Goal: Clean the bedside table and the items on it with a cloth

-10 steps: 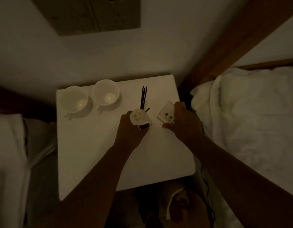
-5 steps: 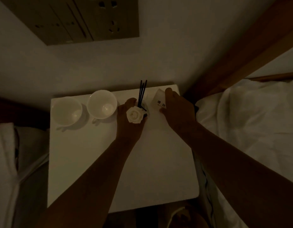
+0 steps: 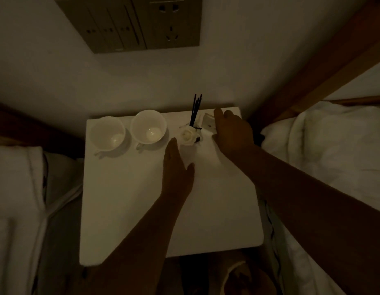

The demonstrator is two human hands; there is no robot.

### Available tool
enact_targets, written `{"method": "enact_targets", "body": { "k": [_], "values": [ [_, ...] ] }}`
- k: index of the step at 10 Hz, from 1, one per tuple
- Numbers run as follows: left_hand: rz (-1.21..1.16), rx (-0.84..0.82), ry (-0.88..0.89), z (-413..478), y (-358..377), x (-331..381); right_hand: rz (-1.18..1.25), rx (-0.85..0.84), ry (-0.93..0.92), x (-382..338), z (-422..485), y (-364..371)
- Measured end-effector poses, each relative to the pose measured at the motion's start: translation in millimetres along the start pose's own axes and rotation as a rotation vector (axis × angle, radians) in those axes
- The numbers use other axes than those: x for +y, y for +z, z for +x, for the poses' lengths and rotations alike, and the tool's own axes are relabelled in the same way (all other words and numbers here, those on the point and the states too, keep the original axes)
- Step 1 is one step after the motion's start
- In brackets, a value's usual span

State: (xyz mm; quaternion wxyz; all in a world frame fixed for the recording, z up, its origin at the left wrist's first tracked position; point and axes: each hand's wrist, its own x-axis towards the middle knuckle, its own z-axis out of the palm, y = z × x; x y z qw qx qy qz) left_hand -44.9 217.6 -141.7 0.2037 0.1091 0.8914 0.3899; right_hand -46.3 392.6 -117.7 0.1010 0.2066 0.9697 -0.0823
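White and dimly lit, the bedside table (image 3: pixel 142 209) fills the centre of the frame, its items lined along the far edge: two cups (image 3: pixel 107 133) (image 3: pixel 148 126) at upper left, then a white rose-shaped diffuser (image 3: pixel 188 135) with dark reed sticks (image 3: pixel 195 109), then a small pale card or packet (image 3: pixel 208 122) at the upper right corner.

The left hand (image 3: pixel 177 173) lies flat and empty, fingers together, just short of the diffuser. The right hand (image 3: pixel 232 133) is loosely spread over the card at the corner; whether it grips the card or merely rests on it cannot be told in this light. No cloth is visible in either hand or on the table.

The step in hand appears to be setting the wiped items back against the wall. Done well, that means squaring the card beside the diffuser without knocking the reeds, then lifting both hands straight off so nothing slides.

Compared with half a second earlier, the left hand has let go of the diffuser, which it then cupped, and drawn back toward the lower centre of the frame. The diffuser now stands alone. A second earlier both diffuser and card were nearer the middle of the table, in the hands.
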Motion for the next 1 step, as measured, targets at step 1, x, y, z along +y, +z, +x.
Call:
{"method": "enact_targets", "body": {
  "k": [1],
  "values": [
    [0.058,-0.043,0.001,-14.6,-6.0,-8.3,-0.042,0.087,0.028,1.3,-21.4,-8.1]
  ]
}}
